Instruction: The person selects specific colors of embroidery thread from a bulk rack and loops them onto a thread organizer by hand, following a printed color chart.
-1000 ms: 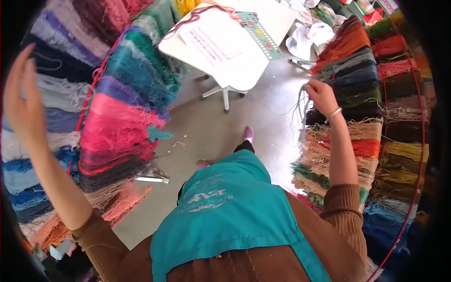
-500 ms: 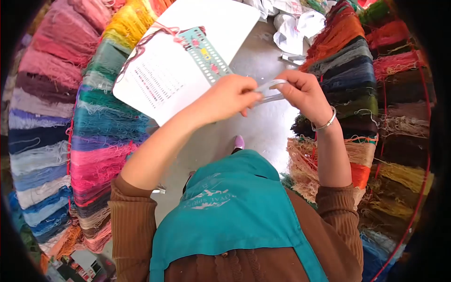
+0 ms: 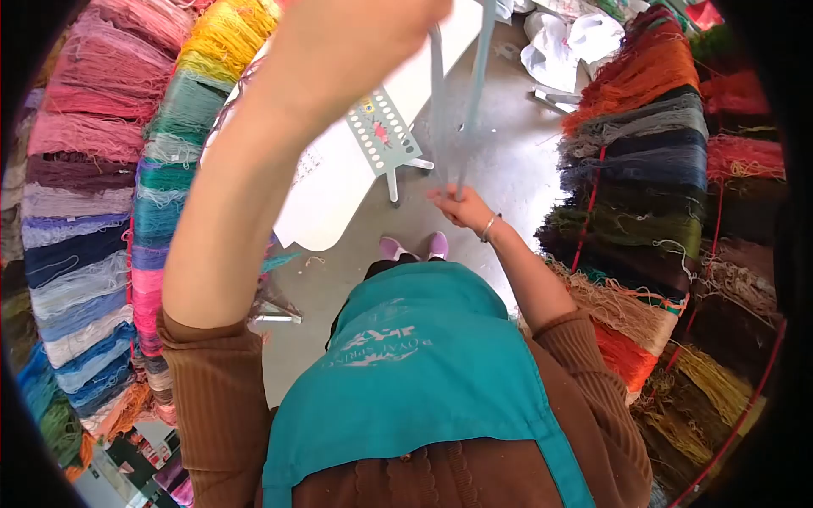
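Grey yarn strands (image 3: 457, 93) run taut from the raised left hand (image 3: 373, 21) at twelve o'clock — its grip cut off by the frame edge — down to the right hand (image 3: 457, 206), pinching their lower ends

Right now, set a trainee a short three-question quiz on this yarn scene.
1. True or false: the right hand grips the lower end of the grey yarn strands.
2. Which hand is raised to the top of the picture?
A. the left hand
B. the right hand
C. neither
3. Fill in: the punched sample card lies on the white ____.

Key: 1 true; 2 A; 3 table.
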{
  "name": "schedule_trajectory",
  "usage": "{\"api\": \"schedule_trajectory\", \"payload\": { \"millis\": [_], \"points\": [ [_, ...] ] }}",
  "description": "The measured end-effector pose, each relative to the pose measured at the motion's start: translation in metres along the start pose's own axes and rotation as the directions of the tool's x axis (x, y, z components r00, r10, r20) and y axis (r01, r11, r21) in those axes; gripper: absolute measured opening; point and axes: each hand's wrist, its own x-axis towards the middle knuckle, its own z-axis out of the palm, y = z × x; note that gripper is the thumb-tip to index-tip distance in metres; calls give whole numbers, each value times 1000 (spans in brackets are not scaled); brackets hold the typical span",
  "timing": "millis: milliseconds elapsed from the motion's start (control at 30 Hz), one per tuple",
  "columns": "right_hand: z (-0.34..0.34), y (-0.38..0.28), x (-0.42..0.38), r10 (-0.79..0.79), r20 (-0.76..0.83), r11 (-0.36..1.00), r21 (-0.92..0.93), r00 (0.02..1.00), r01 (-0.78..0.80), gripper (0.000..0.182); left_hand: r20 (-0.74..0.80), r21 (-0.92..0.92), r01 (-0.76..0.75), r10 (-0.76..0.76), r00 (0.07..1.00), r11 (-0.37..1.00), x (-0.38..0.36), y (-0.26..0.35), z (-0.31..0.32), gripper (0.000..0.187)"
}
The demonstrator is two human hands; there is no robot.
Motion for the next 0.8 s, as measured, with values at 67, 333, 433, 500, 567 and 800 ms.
{"api": "schedule_trajectory", "payload": {
  "millis": [67,333,433,500,567,800],
  "points": [
    [-12,54,-5,188,-91,982,20,978,-187,27,-73,-79,-33,27,997,996,3,14,-10,24],
    [-51,161,-98,637,-458,768,443,619,-463,54,9,163,-342,345,939,926,10,-10,-31,24],
    [-81,213,-90,568,-730,820,460,380,-341,42,235,731,-323,223,946,601,-3,-35,-31,20],
    [-87,157,-78,310,-842,951,273,442,-148,44,457,815,-455,87,885,358,-7,-52,-12,16],
    [-68,53,-59,97,-831,921,283,548,267,43,528,807,-457,-110,842,374,-18,-73,8,16],
    [13,-199,-17,-573,-284,631,446,769,635,78,410,716,-219,-145,901,662,-28,-112,28,16]
  ]
}}
